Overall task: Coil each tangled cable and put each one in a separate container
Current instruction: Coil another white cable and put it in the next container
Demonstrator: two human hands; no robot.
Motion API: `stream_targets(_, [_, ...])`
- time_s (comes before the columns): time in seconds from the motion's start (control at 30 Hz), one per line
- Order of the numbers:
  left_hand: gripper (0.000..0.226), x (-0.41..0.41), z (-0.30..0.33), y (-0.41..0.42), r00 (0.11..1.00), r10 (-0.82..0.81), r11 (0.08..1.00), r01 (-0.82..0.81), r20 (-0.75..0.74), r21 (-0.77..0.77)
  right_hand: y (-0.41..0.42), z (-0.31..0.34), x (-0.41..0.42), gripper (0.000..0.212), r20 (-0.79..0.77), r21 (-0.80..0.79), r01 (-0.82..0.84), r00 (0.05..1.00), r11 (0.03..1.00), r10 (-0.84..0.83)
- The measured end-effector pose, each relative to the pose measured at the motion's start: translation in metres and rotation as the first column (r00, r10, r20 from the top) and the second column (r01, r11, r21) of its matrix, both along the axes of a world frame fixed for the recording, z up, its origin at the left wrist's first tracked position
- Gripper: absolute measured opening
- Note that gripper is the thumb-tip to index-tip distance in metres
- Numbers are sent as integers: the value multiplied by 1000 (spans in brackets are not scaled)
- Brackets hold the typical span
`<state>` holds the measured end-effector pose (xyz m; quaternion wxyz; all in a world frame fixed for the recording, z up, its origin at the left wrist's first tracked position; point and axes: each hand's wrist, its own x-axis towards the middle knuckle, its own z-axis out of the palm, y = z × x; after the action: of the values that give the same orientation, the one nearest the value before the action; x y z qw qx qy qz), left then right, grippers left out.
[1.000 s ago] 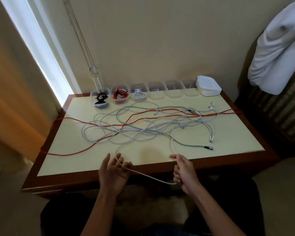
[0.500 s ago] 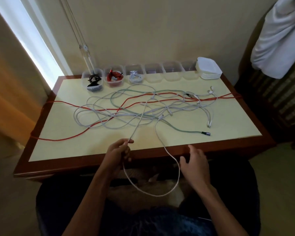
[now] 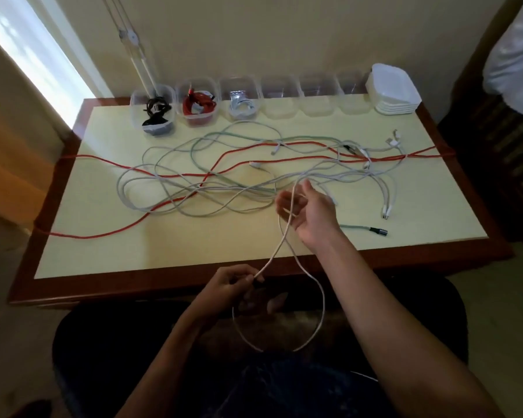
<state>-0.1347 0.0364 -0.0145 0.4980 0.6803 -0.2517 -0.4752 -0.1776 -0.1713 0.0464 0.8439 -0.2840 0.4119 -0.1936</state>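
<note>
A tangle of white, grey-green and red cables (image 3: 224,182) lies across the yellow table top (image 3: 133,254). My left hand (image 3: 233,286) pinches a white cable (image 3: 314,285) at the table's front edge; a loop of it hangs below, over my lap. My right hand (image 3: 310,212) is raised over the table, fingers loosely curled, with the same white cable running across its palm up toward the tangle. Along the back stand clear containers: one with a black cable (image 3: 154,111), one with a red cable (image 3: 198,104), one with a white cable (image 3: 241,105), then three without cables (image 3: 317,99).
A stack of white lids (image 3: 394,90) sits at the back right corner. The long red cable (image 3: 103,235) hangs over both table ends. A grey-green cable ends in a black plug (image 3: 378,231) near the front right. A white garment (image 3: 514,52) hangs at right.
My right hand rose from the table's front edge to above the table, lifting the white cable. My left hand drew back toward my lap, and the hanging loop crossed over itself.
</note>
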Motion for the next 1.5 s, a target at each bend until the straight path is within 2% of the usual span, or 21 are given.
stream_targets(0.03, [19, 1, -1, 1, 999, 27, 1000, -27, -19, 2, -7, 0, 4, 22, -70, -65, 52, 996, 997, -57])
stream_targets(0.1, [18, 4, -1, 2, 998, 61, 998, -60, -33, 9, -19, -5, 4, 15, -201, -246, 14, 977, 969, -65])
stream_targets(0.17, [20, 7, -1, 3, 995, 92, 996, -91, -46, 23, -23, -10, -3, 19, -336, -435, -204, 940, 877, 52])
stream_targets(0.23, [27, 13, 0, 3, 992, 124, 992, -123, -18, 28, -20, -9, -12, 24, -470, -549, -460, 860, 698, 197])
stream_targets(0.4, [48, 27, 16, -5, 897, 212, 971, -237, 389, 17, -7, 9, -33, 28, -660, -600, -756, 653, 263, 370])
stream_targets(0.53, [77, 34, 23, -16, 767, 120, 990, -143, 631, -14, 4, 15, -44, 24, -730, -544, -839, 482, 17, 484])
stream_targets(0.6, [74, 35, 21, -20, 710, 33, 999, -50, 703, 4, 7, 17, -47, 24, -724, -536, -842, 429, -50, 539])
stream_targets(0.67, [53, 33, 20, -23, 712, -18, 999, -14, 702, 40, 9, 18, -49, 25, -671, -566, -823, 435, -36, 600])
stream_targets(0.73, [31, 31, 22, -25, 775, -15, 999, -19, 631, 48, 8, 20, -52, 26, -589, -611, -790, 500, 55, 635])
stream_targets(0.83, [30, 25, 32, -24, 867, 4, 999, 19, 498, -41, 3, 19, -55, 27, -481, -678, -698, 658, 231, 579])
stream_targets(0.93, [39, 17, 44, -21, 972, 43, 989, -9, 230, -149, -5, 14, -54, 26, -464, -723, -623, 759, 300, 456])
stream_targets(1.0, [42, 10, 53, -20, 986, 108, 966, -134, -126, -223, -8, 6, -52, 26, -480, -748, -598, 787, 289, 387])
stream_targets(1.03, [45, 7, 57, -20, 920, 102, 949, -204, -378, -241, -9, 2, -51, 25, -486, -758, -589, 797, 282, 358])
stream_targets(1.1, [42, 3, 64, -24, 628, -32, 907, -308, -777, -286, -6, -6, -49, 22, -506, -766, -588, 801, 260, 320])
stream_targets(1.17, [29, -1, 68, -28, 346, -210, 841, -413, -914, -350, 2, -14, -48, 21, -537, -762, -610, 782, 215, 316])
stream_targets(1.2, [23, -3, 70, -31, 263, -257, 806, -472, -930, -356, 7, -17, -49, 20, -550, -761, -622, 770, 185, 325])
stream_targets(1.23, [21, -5, 74, -33, 208, -282, 776, -525, -937, -350, 14, -19, -49, 20, -558, -760, -630, 759, 160, 335])
stream_targets(1.3, [21, -3, 80, -35, 170, -300, 723, -601, -939, -340, 28, -23, -50, 24, -556, -762, -630, 755, 151, 349])
stream_targets(1.33, [21, -1, 84, -35, 175, -291, 706, -624, -941, -335, 34, -23, -50, 30, -543, -752, -629, 760, 198, 357])
stream_targets(1.43, [20, 12, 93, -32, 172, -258, 655, -692, -951, -303, 46, -17, -51, 47, -418, -589, -619, 784, 520, 459])
stream_targets(1.5, [18, 25, 97, -28, 137, -151, 552, -810, -979, -198, 48, -9, -54, 44, -331, -465, -643, 764, 608, 554])
